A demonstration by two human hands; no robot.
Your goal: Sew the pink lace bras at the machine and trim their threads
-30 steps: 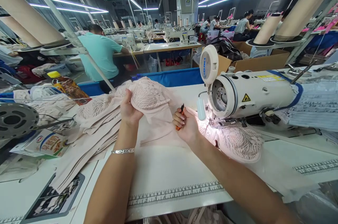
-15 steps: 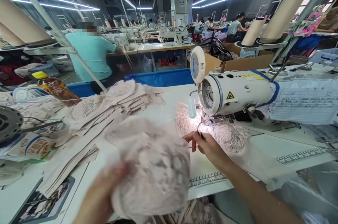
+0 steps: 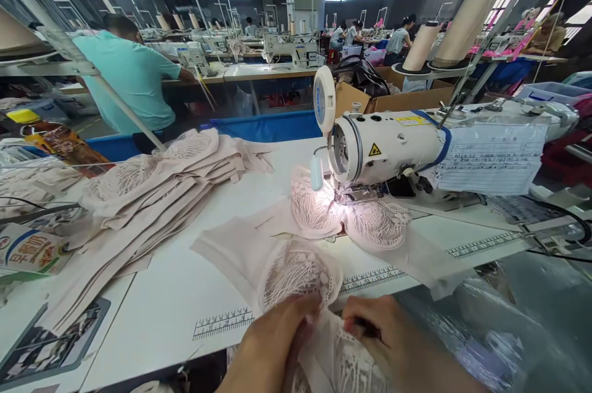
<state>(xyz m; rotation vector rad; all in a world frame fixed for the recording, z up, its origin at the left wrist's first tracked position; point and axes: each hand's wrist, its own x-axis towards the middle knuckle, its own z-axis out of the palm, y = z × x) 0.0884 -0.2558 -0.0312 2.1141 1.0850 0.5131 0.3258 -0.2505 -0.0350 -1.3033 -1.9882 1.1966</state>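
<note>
While seen from the head, left hand [image 3: 282,326]: grip pinching lace bra [image 3: 298,279].
Right hand [image 3: 393,331]: curled around dark tool [image 3: 370,327], mostly hidden, close against same bra.
Lace bra: across front edge of bench [image 3: 160,300].
Second bra [image 3: 379,223]: beneath sewing machine [image 3: 393,140], partly lit.
Fabric stack [image 3: 185,189]: further left.

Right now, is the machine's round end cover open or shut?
Open: the cover stands raised, leaving the machine uncovered at its round end.
</note>
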